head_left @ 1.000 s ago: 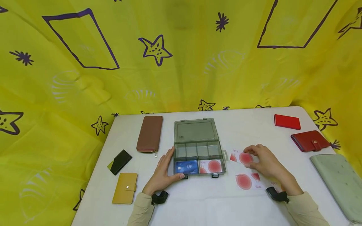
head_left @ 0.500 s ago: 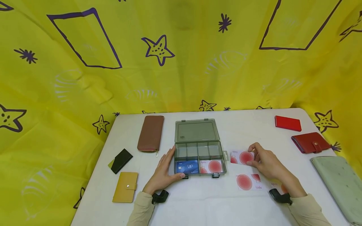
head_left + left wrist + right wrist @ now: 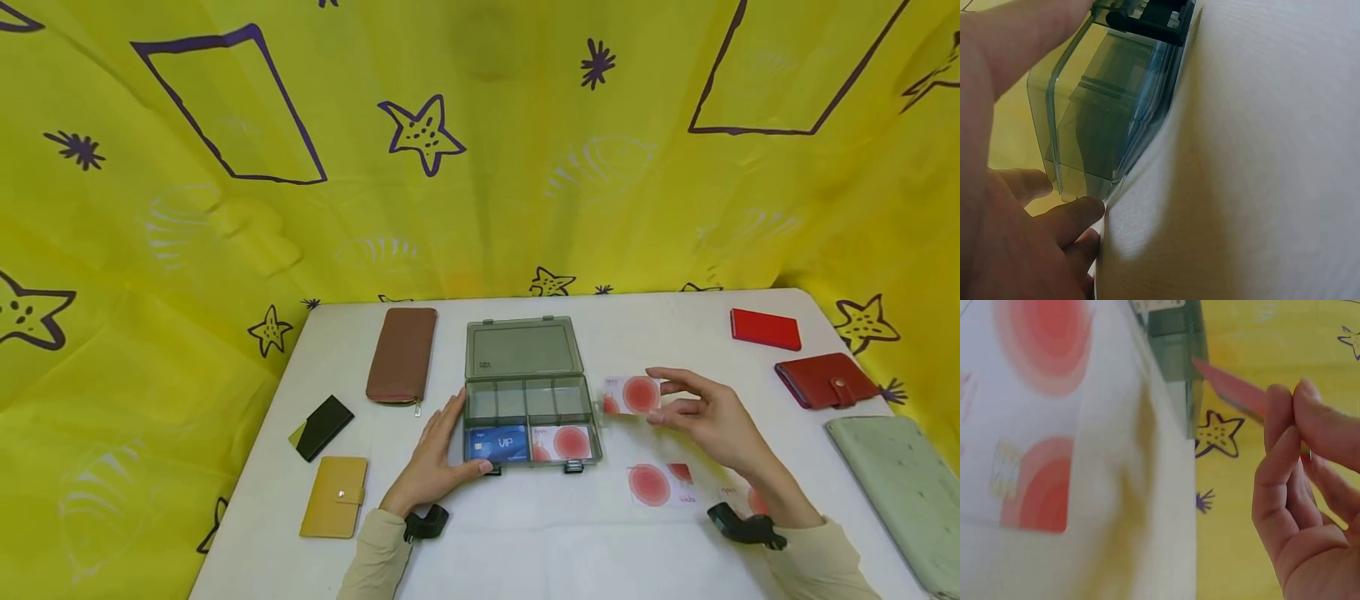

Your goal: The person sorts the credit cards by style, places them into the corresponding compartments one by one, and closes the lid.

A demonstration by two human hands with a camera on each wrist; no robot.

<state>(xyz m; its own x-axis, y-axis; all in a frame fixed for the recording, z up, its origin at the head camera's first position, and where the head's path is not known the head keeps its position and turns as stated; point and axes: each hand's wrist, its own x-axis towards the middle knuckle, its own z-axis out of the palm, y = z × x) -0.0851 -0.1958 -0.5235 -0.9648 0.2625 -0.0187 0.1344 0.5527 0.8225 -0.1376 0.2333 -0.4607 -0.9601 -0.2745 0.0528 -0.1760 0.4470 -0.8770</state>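
A translucent green-grey plastic box [image 3: 589, 423] lies with its lid [image 3: 523, 347] folded back. Its front compartments hold a blue VIP card [image 3: 498, 443] and a white card with red circles [image 3: 561, 442]; the back ones are divided into small cells. My left hand [image 3: 433, 462] rests against the box's left side, fingers extended and thumb at the front edge. To the right of the box, my right hand [image 3: 708, 417] pinches another red-circle card [image 3: 632, 395] between thumb and fingers, raised off the table. Below it lies a similar card [image 3: 660, 485], and one more [image 3: 742, 500] is partly hidden by my wrist.
Around the left lie a brown zip wallet [image 3: 401, 354], a black card holder [image 3: 325, 427] and a yellow snap wallet [image 3: 334, 497]. At right are a red case [image 3: 765, 329], a dark red wallet [image 3: 827, 380] and a pale green pouch [image 3: 896, 492]. A yellow curtain hangs behind.
My right hand has lifted the red-circle card off the table and brought it slightly left and away from me, nearer the box. The left hand has stayed at the box.
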